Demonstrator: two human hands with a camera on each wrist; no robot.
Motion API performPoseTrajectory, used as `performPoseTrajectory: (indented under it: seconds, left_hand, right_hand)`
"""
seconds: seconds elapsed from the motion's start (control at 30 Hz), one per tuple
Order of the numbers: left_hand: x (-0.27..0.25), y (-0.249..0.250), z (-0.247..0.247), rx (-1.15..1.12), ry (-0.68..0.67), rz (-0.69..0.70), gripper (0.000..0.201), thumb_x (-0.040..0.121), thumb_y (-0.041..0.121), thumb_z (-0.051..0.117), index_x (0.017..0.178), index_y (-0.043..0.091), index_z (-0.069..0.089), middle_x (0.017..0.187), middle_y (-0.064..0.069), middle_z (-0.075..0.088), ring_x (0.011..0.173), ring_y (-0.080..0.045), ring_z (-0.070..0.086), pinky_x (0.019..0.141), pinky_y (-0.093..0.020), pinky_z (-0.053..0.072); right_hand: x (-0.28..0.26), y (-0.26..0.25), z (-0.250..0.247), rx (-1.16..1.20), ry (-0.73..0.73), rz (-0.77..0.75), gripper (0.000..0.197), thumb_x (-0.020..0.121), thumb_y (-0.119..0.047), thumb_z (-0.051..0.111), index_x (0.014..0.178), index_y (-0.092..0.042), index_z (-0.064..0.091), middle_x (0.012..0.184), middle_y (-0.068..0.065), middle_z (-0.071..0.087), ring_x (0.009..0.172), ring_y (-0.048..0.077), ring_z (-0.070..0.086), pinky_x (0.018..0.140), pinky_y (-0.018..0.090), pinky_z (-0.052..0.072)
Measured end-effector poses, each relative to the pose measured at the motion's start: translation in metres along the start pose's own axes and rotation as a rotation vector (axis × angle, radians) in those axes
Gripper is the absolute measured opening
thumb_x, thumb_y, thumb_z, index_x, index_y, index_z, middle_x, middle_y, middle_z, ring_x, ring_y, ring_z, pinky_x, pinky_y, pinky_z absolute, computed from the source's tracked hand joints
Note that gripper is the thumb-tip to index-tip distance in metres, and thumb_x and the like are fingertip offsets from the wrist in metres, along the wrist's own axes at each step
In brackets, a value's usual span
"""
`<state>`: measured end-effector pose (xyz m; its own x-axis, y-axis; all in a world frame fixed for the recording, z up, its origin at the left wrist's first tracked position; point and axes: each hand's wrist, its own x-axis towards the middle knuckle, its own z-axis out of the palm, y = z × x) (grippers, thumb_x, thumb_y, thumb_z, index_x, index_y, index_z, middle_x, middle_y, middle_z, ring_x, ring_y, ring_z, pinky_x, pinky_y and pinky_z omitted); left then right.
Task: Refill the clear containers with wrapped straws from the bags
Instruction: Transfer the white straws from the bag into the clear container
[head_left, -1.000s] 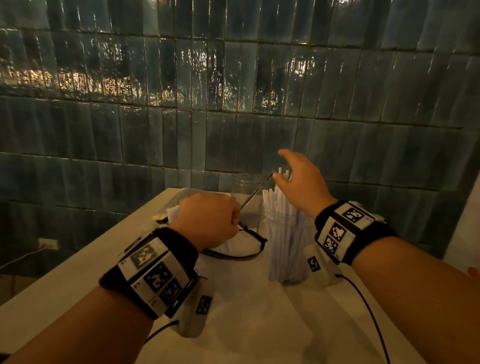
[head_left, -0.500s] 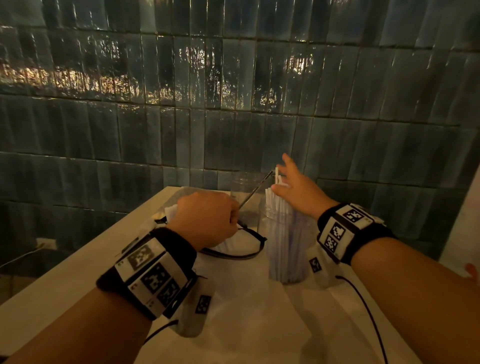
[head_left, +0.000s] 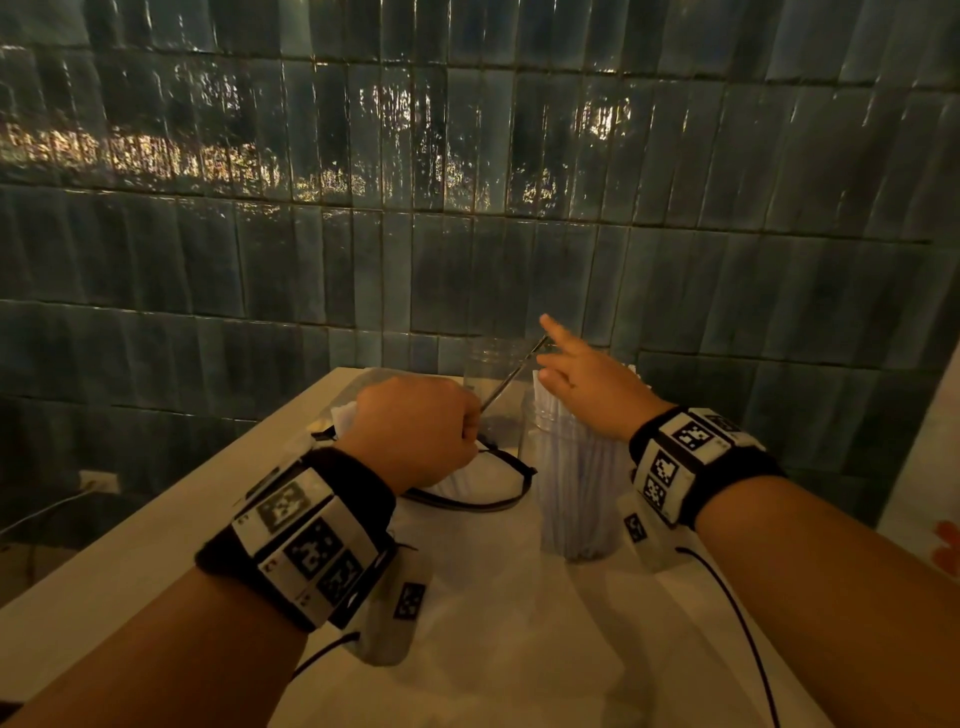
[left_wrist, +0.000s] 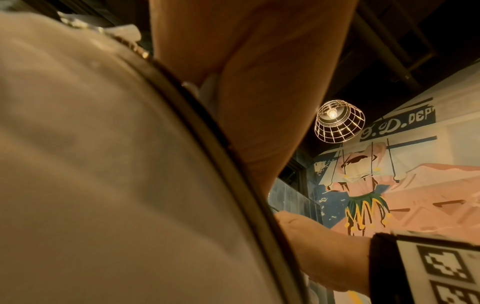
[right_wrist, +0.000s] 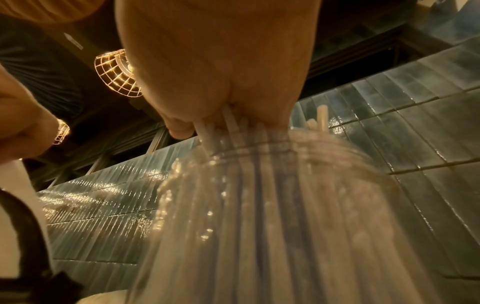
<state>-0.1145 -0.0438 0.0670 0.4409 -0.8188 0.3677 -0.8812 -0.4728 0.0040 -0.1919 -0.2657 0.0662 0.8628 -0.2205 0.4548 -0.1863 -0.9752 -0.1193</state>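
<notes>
A: On the pale tabletop (head_left: 519, 649), item one: a clear container (head_left: 576, 499), round, ribbed at the neck, packed upright with white wrapped straws (head_left: 550, 395). Position against the hands?

B: Right hand (head_left: 587, 389) lay directly atop the straw ends, palm down, fingers relaxed, forefinger extended, gripping nothing. Left hand (head_left: 415, 431) sat just left of it, fingers curled around a thin dark rod (head_left: 511, 376) that slanted up toward the right hand's fingers.

A: Change from half a second before?

B: Right hand had dropped lower onto the straws, pressing the tops; a second before, it hovered above them. Left hand had stayed put.

A: Item two?

B: An empty clear container (head_left: 493, 384) behind the first, near the glossy dark-tiled wall (head_left: 467, 208). Item three: a soft bag with a dark rimmed mouth (head_left: 467, 501), under the left hand, straws showing inside.
</notes>
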Motion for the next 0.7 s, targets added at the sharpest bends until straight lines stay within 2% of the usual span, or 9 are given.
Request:
performPoseTrajectory:
  seconds: [0.07, 0.13, 0.23, 0.37, 0.43, 0.47, 0.53, 0.63, 0.7]
  left_hand:
    - [0.001, 0.001, 0.001, 0.002, 0.008, 0.009, 0.014, 0.086, 0.037, 0.051, 0.072, 0.034, 0.053, 0.08, 0.011, 0.058, 0.077, -0.01, 0.055, 0.077, -0.031, 0.052]
    - [0.001, 0.001, 0.002, 0.009, 0.023, 0.015, 0.015, 0.086, 0.037, 0.05, 0.071, 0.034, 0.052, 0.078, 0.012, 0.057, 0.075, -0.01, 0.054, 0.074, -0.029, 0.05]
    - [0.001, 0.0, 0.002, 0.009, 0.03, 0.012, 0.017, 0.086, 0.036, 0.05, 0.069, 0.035, 0.049, 0.077, 0.012, 0.056, 0.075, -0.01, 0.054, 0.073, -0.029, 0.05]
    - [0.0, 0.001, 0.002, 0.013, 0.039, 0.01, 0.017, 0.085, 0.036, 0.051, 0.068, 0.034, 0.05, 0.076, 0.011, 0.057, 0.074, -0.009, 0.054, 0.074, -0.03, 0.052]
    - [0.0, 0.001, 0.002, 0.011, 0.037, 0.011, 0.02, 0.085, 0.036, 0.051, 0.066, 0.033, 0.048, 0.075, 0.011, 0.057, 0.074, -0.009, 0.055, 0.075, -0.03, 0.052]
    - [-0.001, 0.001, 0.003, 0.012, 0.037, 0.011, 0.021, 0.085, 0.036, 0.051, 0.065, 0.033, 0.048, 0.074, 0.011, 0.057, 0.073, -0.009, 0.055, 0.075, -0.031, 0.052]
    - [-0.001, 0.001, 0.003, 0.01, 0.04, 0.009, 0.02, 0.085, 0.035, 0.051, 0.066, 0.033, 0.048, 0.075, 0.01, 0.058, 0.073, -0.009, 0.055, 0.075, -0.031, 0.053]
    - [-0.001, 0.002, 0.003, 0.011, 0.045, 0.015, 0.018, 0.085, 0.035, 0.05, 0.067, 0.033, 0.05, 0.075, 0.01, 0.058, 0.073, -0.009, 0.055, 0.074, -0.03, 0.053]
    - [0.0, 0.002, 0.004, 0.01, 0.044, 0.017, 0.018, 0.086, 0.035, 0.051, 0.068, 0.033, 0.05, 0.077, 0.011, 0.058, 0.074, -0.009, 0.055, 0.074, -0.03, 0.052]
  right_hand:
    - [0.0, 0.0, 0.001, -0.002, -0.01, 0.02, 0.053, 0.1, -0.041, 0.034, 0.145, -0.014, 0.033, 0.159, -0.008, -0.002, 0.144, 0.015, 0.017, 0.114, 0.045, 0.025]
    - [0.003, 0.001, 0.002, -0.037, -0.055, 0.086, 0.057, 0.1, -0.044, 0.03, 0.15, -0.018, 0.02, 0.16, -0.005, 0.004, 0.145, 0.016, 0.01, 0.116, 0.049, 0.017]
    - [0.008, 0.005, 0.001, -0.129, -0.1, 0.148, 0.051, 0.101, -0.043, 0.023, 0.145, -0.021, 0.032, 0.156, 0.0, 0.023, 0.145, 0.021, 0.014, 0.114, 0.051, 0.014]
    - [0.012, 0.008, 0.001, -0.323, -0.138, 0.048, 0.033, 0.102, -0.023, 0.033, 0.124, -0.014, 0.055, 0.135, 0.009, 0.05, 0.125, 0.029, 0.046, 0.103, 0.045, 0.038]
    - [0.014, 0.008, 0.001, -0.288, -0.133, 0.063, 0.033, 0.102, -0.024, 0.031, 0.116, -0.011, 0.058, 0.125, 0.01, 0.055, 0.115, 0.027, 0.052, 0.096, 0.041, 0.042]
    - [0.016, 0.009, 0.003, -0.276, -0.133, 0.073, 0.036, 0.102, -0.027, 0.029, 0.117, -0.012, 0.058, 0.124, 0.009, 0.056, 0.114, 0.027, 0.052, 0.096, 0.041, 0.042]
    - [0.021, 0.009, 0.007, -0.256, -0.144, 0.136, 0.046, 0.1, -0.04, 0.026, 0.129, -0.016, 0.052, 0.138, 0.009, 0.048, 0.126, 0.03, 0.043, 0.104, 0.048, 0.034]
    - [0.027, 0.007, 0.012, -0.281, -0.193, 0.282, 0.062, 0.094, -0.058, 0.023, 0.144, -0.023, 0.034, 0.156, 0.011, 0.02, 0.142, 0.036, 0.017, 0.113, 0.055, 0.018]
    - [0.028, 0.005, 0.012, -0.328, -0.23, 0.281, 0.061, 0.093, -0.058, 0.02, 0.141, -0.024, 0.038, 0.153, 0.013, 0.026, 0.139, 0.036, 0.025, 0.111, 0.054, 0.025]
